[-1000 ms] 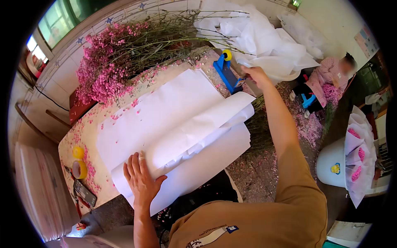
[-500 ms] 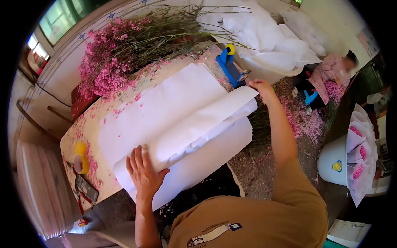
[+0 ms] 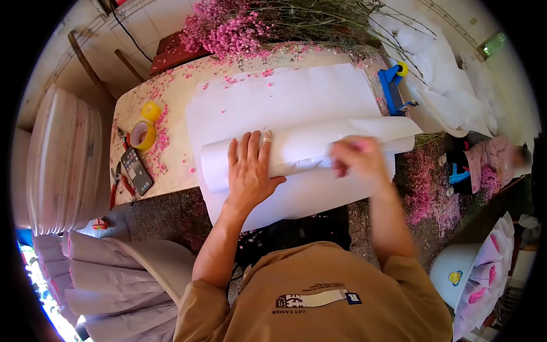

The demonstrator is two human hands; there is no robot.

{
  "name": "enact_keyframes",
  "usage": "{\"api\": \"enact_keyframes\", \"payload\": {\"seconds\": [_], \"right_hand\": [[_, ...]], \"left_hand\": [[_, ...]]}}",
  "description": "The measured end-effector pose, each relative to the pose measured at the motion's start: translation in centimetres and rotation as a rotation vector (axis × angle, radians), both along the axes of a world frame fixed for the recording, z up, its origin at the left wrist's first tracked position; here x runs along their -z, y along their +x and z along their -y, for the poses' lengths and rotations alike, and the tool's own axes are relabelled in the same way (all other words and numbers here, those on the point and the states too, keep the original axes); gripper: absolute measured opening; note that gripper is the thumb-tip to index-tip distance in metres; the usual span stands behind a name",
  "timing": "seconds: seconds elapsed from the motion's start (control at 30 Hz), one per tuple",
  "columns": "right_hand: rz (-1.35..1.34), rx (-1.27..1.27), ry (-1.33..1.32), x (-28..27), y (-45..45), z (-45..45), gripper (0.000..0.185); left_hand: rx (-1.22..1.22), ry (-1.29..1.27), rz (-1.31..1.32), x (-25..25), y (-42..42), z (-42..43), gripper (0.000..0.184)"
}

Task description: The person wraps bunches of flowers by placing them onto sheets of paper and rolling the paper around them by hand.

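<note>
A loose roll of white wrapping paper lies across a stack of flat white paper sheets. My left hand rests on the roll's left part, fingers stretched out, with a bandage-like strip around one finger. Over the right half of the roll is my right hand, smeared by motion; whether its fingers hold anything cannot be made out. The roll's free edge sticks out toward the right. Just past its far right end stands a blue tape dispenser with a yellow tape roll.
Pink flowers with long stems lie along the table's far edge. At the left are tape rolls, a phone and pliers. Wrapped bouquets stand lower left, a white bucket lower right. A person sits at right.
My right hand has left the roll's right corner and moved inward over the roll. My left hand remains on its left part. The view has turned toward the left.
</note>
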State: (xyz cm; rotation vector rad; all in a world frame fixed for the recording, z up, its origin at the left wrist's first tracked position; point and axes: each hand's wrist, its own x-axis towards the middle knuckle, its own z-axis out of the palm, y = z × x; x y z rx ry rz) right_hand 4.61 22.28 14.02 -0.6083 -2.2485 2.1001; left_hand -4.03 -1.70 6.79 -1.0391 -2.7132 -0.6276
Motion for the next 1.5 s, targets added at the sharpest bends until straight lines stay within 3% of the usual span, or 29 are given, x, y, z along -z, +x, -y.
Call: {"api": "enact_keyframes", "payload": {"seconds": [0.03,0.13,0.2,0.23,0.3,0.43,0.5,0.53,0.57,0.63,0.7,0.77,0.8,0.87,1.0,1.1,1.17,1.27,1.4,1.43,1.47,1.5], "right_hand": [[0.058,-0.064,-0.074,2.0,-1.0,2.3,0.03],[0.163,-0.15,0.045,6.3,-3.0,5.4,0.034],[0.243,-0.159,0.376,6.9,-3.6,5.5,0.04],[0.243,-0.168,0.377,7.0,-3.6,5.3,0.04],[0.045,-0.287,1.017,7.4,-3.1,5.0,0.045],[-0.079,-0.251,1.243,8.0,0.5,2.4,0.048],[0.016,-0.54,0.864,3.8,2.6,-0.3,0.041],[0.168,-0.41,0.384,1.1,2.9,-2.4,0.03],[0.11,-0.234,0.263,1.0,2.8,-5.9,0.021],[-0.091,0.228,0.436,0.1,0.7,-13.8,0.022],[-0.249,0.606,0.365,0.6,-2.1,-23.2,0.03],[-0.276,0.673,0.536,3.6,-4.4,-32.8,0.029],[-0.284,0.684,0.533,4.3,-5.2,-34.5,0.029],[0.136,0.631,0.624,5.1,-6.2,-36.5,0.03],[0.138,0.448,0.296,4.7,-6.2,-35.7,0.03],[-0.044,0.541,0.4,5.1,-4.5,-34.9,0.02],[-0.154,0.628,0.189,4.8,-1.1,-31.6,0.016],[-0.157,0.591,0.029,10.6,0.9,-32.7,0.015],[-0.054,0.521,0.066,12.4,-0.1,-34.8,0.013],[0.03,0.516,0.201,10.7,-0.2,-33.9,0.013],[0.082,0.399,0.355,11.7,-0.2,-36.4,0.029],[0.297,0.325,1.143,11.3,0.3,-37.8,0.045]], "left_hand": [[-0.006,-0.003,0.003,0.1,0.1,0.1,0.106],[0.0,-0.009,0.01,0.1,-0.1,0.3,0.108],[-0.01,-0.005,0.01,0.1,-0.1,0.5,0.109],[0.003,0.0,0.016,0.1,0.0,0.4,0.109],[-0.026,0.016,0.015,0.1,0.1,0.4,0.101],[-0.14,0.086,-0.003,0.1,-0.6,-1.7,0.078],[-0.23,0.08,-0.033,-0.1,-0.7,-2.8,0.068],[-0.239,0.068,-0.063,-0.3,-0.6,-3.0,0.065],[-0.221,0.063,-0.096,0.1,-0.7,-3.0,0.057],[-0.233,0.055,-0.102,-0.2,-0.6,-3.4,0.043],[-0.247,0.035,-0.172,0.2,-0.5,-3.7,0.04],[-0.244,0.017,-0.168,0.3,-0.5,-3.8,0.038],[-0.235,0.016,-0.192,0.3,-0.4,-3.9,0.037],[-0.234,0.01,-0.177,0.3,-0.4,-4.0,0.038],[-0.235,-0.014,-0.143,0.3,-0.4,-4.1,0.04],[-0.229,-0.025,-0.14,0.3,-0.4,-4.0,0.041],[-0.229,-0.024,-0.147,0.2,-0.5,-4.0,0.041],[-0.201,-0.01,-0.204,0.2,-0.5,-3.9,0.037],[-0.191,0.049,-0.088,0.5,-0.7,-1.8,0.042],[-0.19,0.093,-0.079,0.8,-0.9,-0.9,0.041],[-0.236,0.083,-0.125,1.2,-1.1,0.5,0.043],[-0.283,0.078,-0.126,1.7,-1.1,1.9,0.043]]}}
